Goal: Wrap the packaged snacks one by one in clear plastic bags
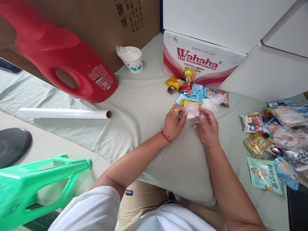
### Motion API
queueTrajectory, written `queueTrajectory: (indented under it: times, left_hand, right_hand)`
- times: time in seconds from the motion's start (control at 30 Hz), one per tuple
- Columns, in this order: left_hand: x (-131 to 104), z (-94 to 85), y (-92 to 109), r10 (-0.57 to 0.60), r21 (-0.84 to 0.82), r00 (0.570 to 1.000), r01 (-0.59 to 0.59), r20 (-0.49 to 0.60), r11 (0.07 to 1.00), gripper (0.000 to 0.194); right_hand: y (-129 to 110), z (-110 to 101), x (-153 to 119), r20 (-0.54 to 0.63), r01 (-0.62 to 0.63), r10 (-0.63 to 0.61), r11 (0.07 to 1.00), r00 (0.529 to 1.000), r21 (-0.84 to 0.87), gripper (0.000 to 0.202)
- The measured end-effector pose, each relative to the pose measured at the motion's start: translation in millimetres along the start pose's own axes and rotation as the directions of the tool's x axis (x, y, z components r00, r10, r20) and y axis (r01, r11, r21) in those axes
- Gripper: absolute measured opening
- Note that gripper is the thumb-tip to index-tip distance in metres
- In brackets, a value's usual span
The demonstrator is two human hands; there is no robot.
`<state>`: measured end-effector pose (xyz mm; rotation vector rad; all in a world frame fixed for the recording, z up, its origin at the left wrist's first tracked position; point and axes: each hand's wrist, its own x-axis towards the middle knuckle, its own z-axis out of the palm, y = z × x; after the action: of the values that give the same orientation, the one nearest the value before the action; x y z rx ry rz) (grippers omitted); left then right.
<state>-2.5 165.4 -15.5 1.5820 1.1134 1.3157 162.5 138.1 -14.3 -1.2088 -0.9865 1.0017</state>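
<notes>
My left hand (175, 121), with a ring and a red string bracelet, pinches the left edge of a clear plastic bag (192, 110). At the bag's right edge is my right hand (208, 125), its thumb and index finger closed on the plastic. Just beyond the bag lies a pile of small snacks: a yellow packet (174, 82), a red packet (185, 87), blue packets (198, 91) and a brown packet (223, 98). Another crumpled clear bag (213, 102) rests on the pile's right side.
A Wahaha carton (202, 59) stands behind the pile. To the left are a paper cup (132, 61), a red jug (69, 61) and a white roll (64, 113). More snacks (286, 138) lie at the right. A green stool (45, 183) is at the lower left.
</notes>
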Motion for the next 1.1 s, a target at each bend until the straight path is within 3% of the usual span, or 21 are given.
queueTrajectory:
  times: [0.07, 0.2, 0.27, 0.37, 0.5, 0.57, 0.63, 0.7, 0.83, 0.97, 1.1]
  left_hand:
    - [-1.0, 0.9, 2.9, -0.018, -0.112, 0.991, 0.033, 0.134, 0.993, 0.039]
    - [1.3, 0.5, 6.3, -0.175, -0.387, 0.941, 0.283, 0.291, 0.877, 0.050]
    - [4.2, -0.3, 4.9, -0.221, -0.440, 0.912, 0.366, 0.346, 0.820, 0.051]
    - [7.5, 0.0, -0.2, -0.190, -0.453, 0.878, 0.399, 0.439, 0.797, 0.052]
    - [9.9, 1.4, -8.0, -0.210, -0.445, 0.915, 0.356, 0.345, 0.822, 0.055]
    - [10.8, 1.1, -10.0, -0.213, -0.424, 0.935, 0.321, 0.282, 0.847, 0.055]
    - [11.7, -0.1, -10.5, -0.197, -0.422, 0.941, 0.303, 0.277, 0.855, 0.054]
    - [12.9, -1.6, -10.2, -0.189, -0.433, 0.937, 0.307, 0.294, 0.847, 0.054]
    - [15.4, -4.1, -10.3, -0.224, -0.445, 0.927, 0.344, 0.301, 0.827, 0.056]
    - [16.8, -3.9, -12.3, -0.223, -0.476, 0.932, 0.341, 0.287, 0.811, 0.054]
    - [18.4, -3.3, -14.8, -0.170, -0.514, 0.954, 0.278, 0.248, 0.812, 0.051]
  right_hand:
    - [5.1, 6.0, 0.3, 0.014, -0.052, 0.051, 0.995, 0.999, 0.087, 0.041]
    - [8.6, 1.6, 6.0, -0.017, -0.073, 0.076, 0.984, 0.997, 0.163, 0.035]
    - [8.0, -2.8, 7.5, 0.037, -0.083, 0.078, 0.981, 0.996, 0.176, 0.033]
    - [7.3, -5.2, 6.6, 0.087, -0.076, 0.066, 0.991, 0.994, 0.113, 0.037]
    - [5.0, -2.4, 1.5, -0.146, 0.114, -0.135, 0.982, 0.980, -0.147, 0.035]
    - [3.7, 0.4, -2.0, -0.080, 0.168, -0.190, 0.960, 0.978, -0.226, 0.033]
    - [4.1, 3.7, -4.4, 0.087, 0.157, -0.140, 0.960, 0.986, -0.232, 0.035]
    - [5.7, 6.3, -4.6, 0.158, 0.098, -0.067, 0.976, 0.985, -0.197, 0.033]
    - [4.7, 3.7, 2.0, 0.057, -0.031, 0.027, 0.998, 0.998, 0.062, 0.032]
    - [-4.4, -4.4, 7.4, 0.022, -0.116, 0.115, 0.945, 0.993, 0.305, 0.036]
    - [-7.8, -6.1, 6.4, 0.060, -0.129, 0.116, 0.935, 0.991, 0.332, 0.037]
